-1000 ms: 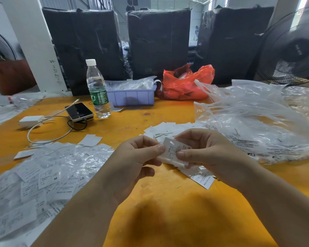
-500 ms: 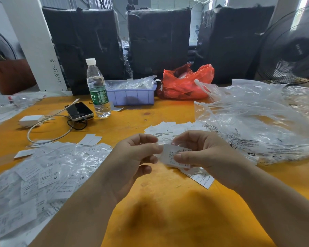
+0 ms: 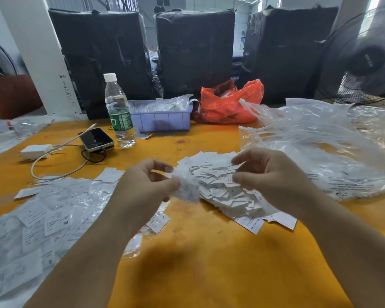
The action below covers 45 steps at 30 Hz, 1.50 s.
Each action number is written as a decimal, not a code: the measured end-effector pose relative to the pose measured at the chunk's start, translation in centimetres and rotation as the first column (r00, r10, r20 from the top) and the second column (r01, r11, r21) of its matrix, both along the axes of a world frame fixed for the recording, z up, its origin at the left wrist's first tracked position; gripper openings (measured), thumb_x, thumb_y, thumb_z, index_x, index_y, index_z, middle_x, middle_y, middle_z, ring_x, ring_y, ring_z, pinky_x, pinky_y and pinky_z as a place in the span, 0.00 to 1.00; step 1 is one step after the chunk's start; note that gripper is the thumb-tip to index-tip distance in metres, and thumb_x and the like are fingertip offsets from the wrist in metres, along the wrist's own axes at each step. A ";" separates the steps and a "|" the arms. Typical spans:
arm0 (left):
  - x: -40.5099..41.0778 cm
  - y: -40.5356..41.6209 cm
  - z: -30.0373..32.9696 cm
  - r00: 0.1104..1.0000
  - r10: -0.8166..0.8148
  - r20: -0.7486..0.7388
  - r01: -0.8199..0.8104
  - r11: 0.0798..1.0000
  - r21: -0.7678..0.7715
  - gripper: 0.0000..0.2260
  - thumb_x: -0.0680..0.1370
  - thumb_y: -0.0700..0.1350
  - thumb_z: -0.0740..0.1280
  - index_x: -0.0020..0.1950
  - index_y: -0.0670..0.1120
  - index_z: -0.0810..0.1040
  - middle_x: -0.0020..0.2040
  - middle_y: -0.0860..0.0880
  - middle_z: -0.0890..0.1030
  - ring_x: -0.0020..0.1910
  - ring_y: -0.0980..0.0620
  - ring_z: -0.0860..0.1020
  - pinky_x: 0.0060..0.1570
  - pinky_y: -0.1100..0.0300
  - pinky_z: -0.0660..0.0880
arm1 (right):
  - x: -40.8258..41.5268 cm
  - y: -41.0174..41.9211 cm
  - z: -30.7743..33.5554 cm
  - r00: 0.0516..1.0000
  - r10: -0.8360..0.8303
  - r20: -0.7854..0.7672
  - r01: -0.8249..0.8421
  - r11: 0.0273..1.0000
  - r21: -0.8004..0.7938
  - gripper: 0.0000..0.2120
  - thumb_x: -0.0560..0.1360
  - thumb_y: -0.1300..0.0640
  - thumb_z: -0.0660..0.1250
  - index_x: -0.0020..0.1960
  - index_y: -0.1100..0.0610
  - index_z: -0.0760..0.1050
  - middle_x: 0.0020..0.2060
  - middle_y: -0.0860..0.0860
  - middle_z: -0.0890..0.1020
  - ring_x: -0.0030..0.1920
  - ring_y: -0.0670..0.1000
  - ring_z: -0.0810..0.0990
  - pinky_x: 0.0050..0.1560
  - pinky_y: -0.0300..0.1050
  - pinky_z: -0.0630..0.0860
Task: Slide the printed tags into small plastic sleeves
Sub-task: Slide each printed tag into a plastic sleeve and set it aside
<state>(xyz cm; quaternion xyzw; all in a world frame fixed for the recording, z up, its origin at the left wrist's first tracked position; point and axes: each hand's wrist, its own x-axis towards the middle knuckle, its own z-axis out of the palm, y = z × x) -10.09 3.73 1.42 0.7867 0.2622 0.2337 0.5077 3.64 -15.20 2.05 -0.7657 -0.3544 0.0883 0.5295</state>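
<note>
The left hand (image 3: 147,185) is pinching a sleeved tag (image 3: 187,188) between thumb and fingers, holding it above the orange table (image 3: 209,263); the tag is showing as a motion-blurred white slip with clear film around it, its print unreadable. The right hand (image 3: 269,176) is hovering just beside it, fingers loosely curled and holding nothing that can be made out. Below both hands a heap of loose printed tags (image 3: 229,196) is lying on the table. To the left, a spread of filled sleeves (image 3: 42,218) is covering the table's near corner. Crumpled clear plastic bags (image 3: 320,147) are crowding the right side, touching the heap. Further back are standing a water bottle (image 3: 119,112), a phone (image 3: 96,139), a lilac bin (image 3: 162,120) and a red bag (image 3: 229,103).
</note>
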 end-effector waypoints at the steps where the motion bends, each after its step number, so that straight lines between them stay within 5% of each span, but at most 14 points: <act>1: -0.1 0.5 -0.1 0.998 0.063 -0.028 -0.057 0.981 0.186 0.08 0.73 0.45 0.74 0.49 0.53 0.78 0.37 0.51 0.84 0.31 0.59 0.79 0.28 0.65 0.71 | 0.6 -0.3 0.1 0.993 -0.085 0.087 0.086 0.996 -0.001 0.09 0.73 0.62 0.73 0.51 0.54 0.79 0.37 0.52 0.84 0.37 0.53 0.82 0.46 0.53 0.80; 3: -0.2 1.2 -0.3 0.984 0.155 -0.093 -0.101 0.898 0.427 0.07 0.74 0.47 0.72 0.48 0.56 0.76 0.37 0.54 0.82 0.36 0.57 0.79 0.30 0.62 0.69 | 1.8 -1.0 0.1 0.956 -0.214 0.199 0.212 0.977 0.033 0.07 0.73 0.62 0.72 0.49 0.52 0.79 0.37 0.49 0.83 0.38 0.49 0.82 0.43 0.47 0.81; 8: -0.3 2.6 -1.0 0.916 0.270 -0.296 -0.076 0.842 0.533 0.07 0.73 0.45 0.70 0.46 0.57 0.76 0.43 0.54 0.80 0.43 0.53 0.78 0.39 0.57 0.77 | 4.5 -2.2 -0.4 0.816 -0.423 0.393 0.437 0.898 0.058 0.08 0.74 0.62 0.69 0.53 0.57 0.81 0.40 0.48 0.82 0.41 0.45 0.79 0.40 0.34 0.71; 11: -0.3 2.9 -1.4 0.877 0.339 -0.339 -0.091 0.812 0.576 0.08 0.73 0.43 0.68 0.49 0.55 0.77 0.46 0.51 0.80 0.45 0.51 0.77 0.44 0.54 0.79 | 5.5 -2.5 -1.0 0.757 -0.464 0.459 0.511 0.859 0.027 0.10 0.76 0.66 0.63 0.54 0.60 0.80 0.44 0.55 0.83 0.42 0.51 0.78 0.40 0.36 0.69; 17: -0.1 2.7 -2.0 0.851 0.406 -0.333 -0.063 0.709 0.703 0.18 0.71 0.45 0.71 0.60 0.54 0.77 0.58 0.50 0.76 0.57 0.49 0.72 0.52 0.53 0.76 | 6.2 -2.2 -2.2 0.837 -0.376 0.398 0.478 0.856 -0.196 0.14 0.74 0.68 0.58 0.50 0.58 0.80 0.46 0.56 0.82 0.45 0.55 0.78 0.44 0.46 0.76; 23: 1.3 -1.6 -3.0 0.985 0.071 -0.158 0.067 0.686 0.725 0.10 0.75 0.46 0.68 0.56 0.52 0.80 0.54 0.52 0.77 0.56 0.51 0.71 0.57 0.56 0.69 | 6.8 -2.1 -2.8 0.826 -0.415 0.381 0.524 0.814 -0.250 0.14 0.74 0.70 0.59 0.52 0.59 0.79 0.48 0.57 0.81 0.47 0.55 0.77 0.45 0.43 0.72; 29: 3.6 -5.8 -4.3 0.964 -0.200 -0.175 0.259 0.558 0.788 0.13 0.79 0.52 0.62 0.62 0.53 0.75 0.60 0.56 0.73 0.62 0.54 0.67 0.63 0.59 0.64 | 7.1 -2.2 -3.3 0.846 -0.388 0.365 0.519 0.757 -0.398 0.12 0.72 0.69 0.61 0.50 0.56 0.76 0.47 0.55 0.78 0.45 0.55 0.77 0.45 0.47 0.77; 37: 11.4 -10.8 -1.4 0.939 -0.329 -0.095 0.266 0.523 0.810 0.14 0.79 0.43 0.60 0.63 0.46 0.76 0.61 0.48 0.76 0.61 0.47 0.69 0.61 0.52 0.68 | 7.7 -2.4 -3.1 0.807 -0.364 0.465 0.576 0.661 -0.481 0.06 0.71 0.56 0.66 0.48 0.52 0.73 0.44 0.52 0.77 0.48 0.56 0.75 0.48 0.48 0.75; 41: 16.1 -12.5 -0.1 0.914 -0.279 -0.293 0.378 0.331 0.864 0.16 0.77 0.39 0.57 0.60 0.47 0.79 0.58 0.48 0.79 0.58 0.46 0.71 0.59 0.51 0.69 | 8.7 -2.8 -2.8 0.825 -0.304 0.476 0.558 0.571 -0.603 0.04 0.73 0.53 0.63 0.45 0.51 0.68 0.45 0.53 0.76 0.50 0.59 0.75 0.52 0.50 0.74; 45: 19.1 -12.2 -0.5 0.873 -0.091 -0.479 0.485 0.248 0.838 0.11 0.79 0.42 0.58 0.55 0.50 0.77 0.47 0.50 0.79 0.57 0.44 0.73 0.55 0.50 0.63 | 9.4 -3.7 -2.9 0.804 -0.474 0.359 0.594 0.665 -0.453 0.06 0.72 0.54 0.67 0.48 0.54 0.74 0.46 0.53 0.77 0.43 0.55 0.73 0.38 0.44 0.68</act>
